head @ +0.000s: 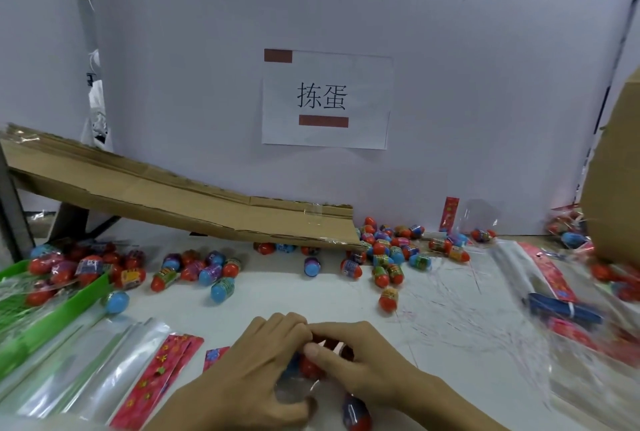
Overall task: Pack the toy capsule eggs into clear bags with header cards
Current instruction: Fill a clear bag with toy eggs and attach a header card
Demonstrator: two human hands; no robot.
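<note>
My left hand [256,371] and my right hand [353,361] meet at the table's front edge, both curled round a clear bag [298,392] that holds a red capsule egg [310,366]. A second egg [355,413] shows lower in the same bag. Several loose red and blue capsule eggs [384,257] lie scattered at the foot of the cardboard ramp [173,195]. Empty clear bags with red header cards [156,371] lie flat to my left.
A green tray [52,313] with bagged eggs sits at the far left. More empty bags [540,268] and filled packs lie on the right beside a cardboard box [613,188]. A white wall with a paper sign [325,98] closes the back.
</note>
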